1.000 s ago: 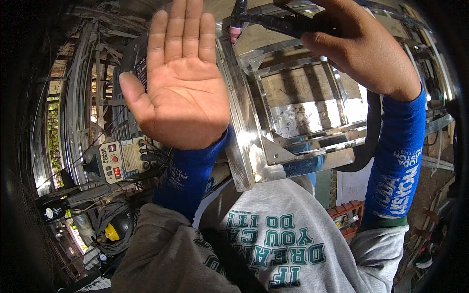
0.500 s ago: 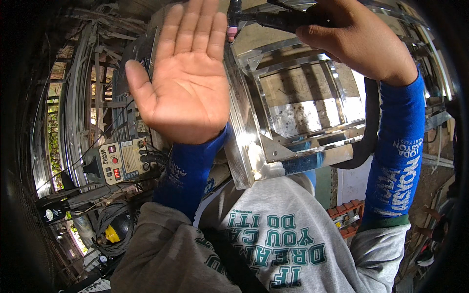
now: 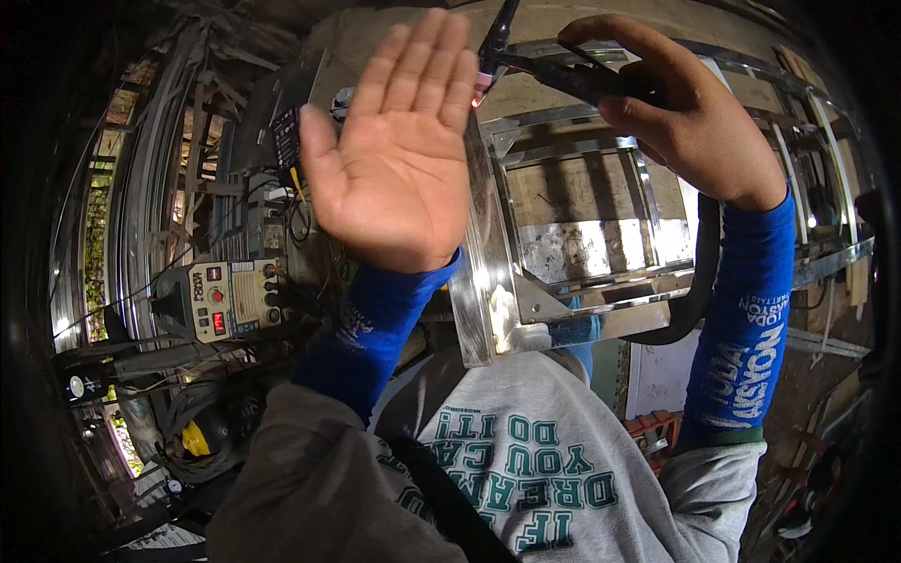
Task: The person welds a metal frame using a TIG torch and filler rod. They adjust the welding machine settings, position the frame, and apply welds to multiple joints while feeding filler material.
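Observation:
My right hand [image 3: 690, 117] grips the black handle of a TIG welding torch [image 3: 572, 79]. The torch's pink nozzle points down at the far end of a shiny metal frame [image 3: 477, 272], and a small orange glow shows at its tip. To the left of the nozzle, my left hand [image 3: 399, 155] is raised with the palm toward me. Its fingers are straight, the thumb stands apart, and nothing is in it. Whether its fingertips touch anything cannot be seen. Blue sleeves cover both forearms.
A welding machine [image 3: 232, 298] with a lit red display and a knob stands at left. Near it are a coil of dark cable [image 3: 202, 418] and a yellow-and-black object [image 3: 195, 437]. A thick black hose [image 3: 706, 253] curves beside my right forearm. Long metal bars [image 3: 136, 216] line the left side.
An orange glow now shows at the torch tip. In the picture, both hands and the torch sit slightly lower, with my left hand farther right; the surroundings have shifted too.

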A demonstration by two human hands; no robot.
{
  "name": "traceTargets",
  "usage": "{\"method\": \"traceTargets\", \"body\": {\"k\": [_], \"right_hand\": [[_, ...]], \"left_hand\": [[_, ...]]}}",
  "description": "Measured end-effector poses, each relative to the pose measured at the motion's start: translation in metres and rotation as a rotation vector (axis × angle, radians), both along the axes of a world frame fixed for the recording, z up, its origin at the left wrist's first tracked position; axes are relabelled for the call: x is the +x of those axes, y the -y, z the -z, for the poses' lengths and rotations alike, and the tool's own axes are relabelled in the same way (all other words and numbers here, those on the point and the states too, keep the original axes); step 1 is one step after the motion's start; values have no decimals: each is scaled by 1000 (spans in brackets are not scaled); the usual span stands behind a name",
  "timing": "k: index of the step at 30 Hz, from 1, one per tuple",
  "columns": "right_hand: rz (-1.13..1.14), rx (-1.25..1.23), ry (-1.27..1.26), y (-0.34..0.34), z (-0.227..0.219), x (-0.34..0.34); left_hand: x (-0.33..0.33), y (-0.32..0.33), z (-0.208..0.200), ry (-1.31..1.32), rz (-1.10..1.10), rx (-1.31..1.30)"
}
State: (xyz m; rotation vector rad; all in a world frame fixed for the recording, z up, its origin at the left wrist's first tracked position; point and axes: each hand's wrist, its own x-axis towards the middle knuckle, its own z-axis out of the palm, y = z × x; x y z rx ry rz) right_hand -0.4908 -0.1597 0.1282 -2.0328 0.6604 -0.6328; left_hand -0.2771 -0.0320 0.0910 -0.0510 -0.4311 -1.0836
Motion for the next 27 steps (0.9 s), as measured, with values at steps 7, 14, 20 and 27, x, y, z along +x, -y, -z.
{"method": "traceTargets", "body": {"k": [7,14,20,27], "right_hand": [[-101,147,-29,-9,-36,3],[-85,34,22,5,-5,0],[-110,-53,40,13,6,-5],[-56,-43,51,4,4,0]], "left_hand": [[4,0,7,-11,-43,-44],[-10,5,-10,325,159,315],[-9,8,-12,291,153,311],[-1,3,-1,92,-190,194]]}}
